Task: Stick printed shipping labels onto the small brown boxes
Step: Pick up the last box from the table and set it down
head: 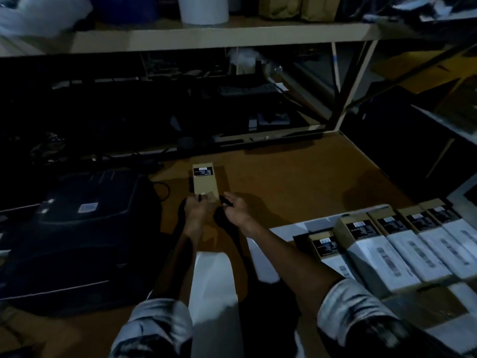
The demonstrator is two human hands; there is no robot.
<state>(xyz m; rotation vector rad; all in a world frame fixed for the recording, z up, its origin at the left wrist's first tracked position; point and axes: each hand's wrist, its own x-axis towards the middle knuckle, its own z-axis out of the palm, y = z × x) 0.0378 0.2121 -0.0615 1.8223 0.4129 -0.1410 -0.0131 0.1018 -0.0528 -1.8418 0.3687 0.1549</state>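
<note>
Rolled-up pale sleeves (160, 329) fill the bottom edge, one on each forearm, both cut off by the frame. Beyond them spreads the brown table (296, 182), dim and shadowed, with a dark shelf unit (206, 37) rising behind it whose lower bays are too black to read. At the left sits a big black printer (85, 228), its outline half lost in the gloom, with a small pale sticker on top. At the right, a row of labelled boxes (402, 244) lies side by side, each brown with a black sticker at the far end and a white shipping label over the rest; the print is too blurred to make out, and the row runs off the right edge. Between the forearms lies a white strip of label backing (214, 285), its near end hidden under the arms. In the middle of the table rests a small brown box (205, 180), long and narrow, plain cardboard with a black sticker at its far end. The left hand (198, 209) grips its near end, thumb on top. The right hand (236, 206) hovers just beside the box, fingers loosely spread, with something small and dark at its fingertips that I cannot identify.
</note>
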